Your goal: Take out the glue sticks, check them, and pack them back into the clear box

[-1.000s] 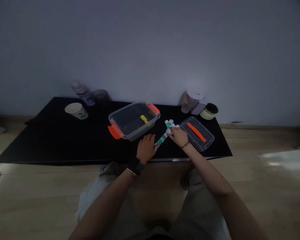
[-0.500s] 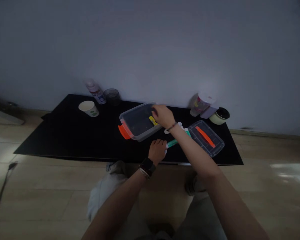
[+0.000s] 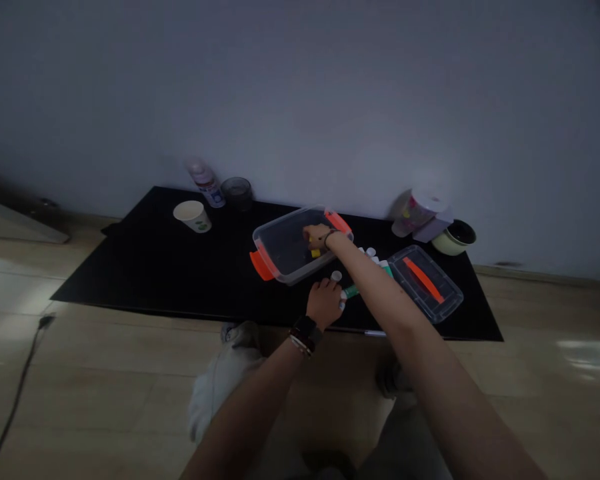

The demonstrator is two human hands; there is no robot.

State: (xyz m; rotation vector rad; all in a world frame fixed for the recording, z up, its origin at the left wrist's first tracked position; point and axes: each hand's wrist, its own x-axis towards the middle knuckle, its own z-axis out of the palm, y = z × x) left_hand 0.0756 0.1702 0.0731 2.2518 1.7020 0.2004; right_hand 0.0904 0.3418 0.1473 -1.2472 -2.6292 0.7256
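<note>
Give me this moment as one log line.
right hand: inside clear bin, at yellow item | left hand: on green tube | bin lid: on black mat

Her forearms were bare. A dark wristwatch [image 3: 306, 328] with a thin pale bangle [image 3: 297, 344] beside it circled the left wrist, a slim dark cord bracelet [image 3: 331, 235] the right. Pale grey trousers [image 3: 215, 393] covered the legs.

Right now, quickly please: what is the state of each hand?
Left hand: fingers curled at the end of the green tube; grip cannot be told.
Right hand: inside the clear box, by a yellow item; open or closed cannot be told.
</note>
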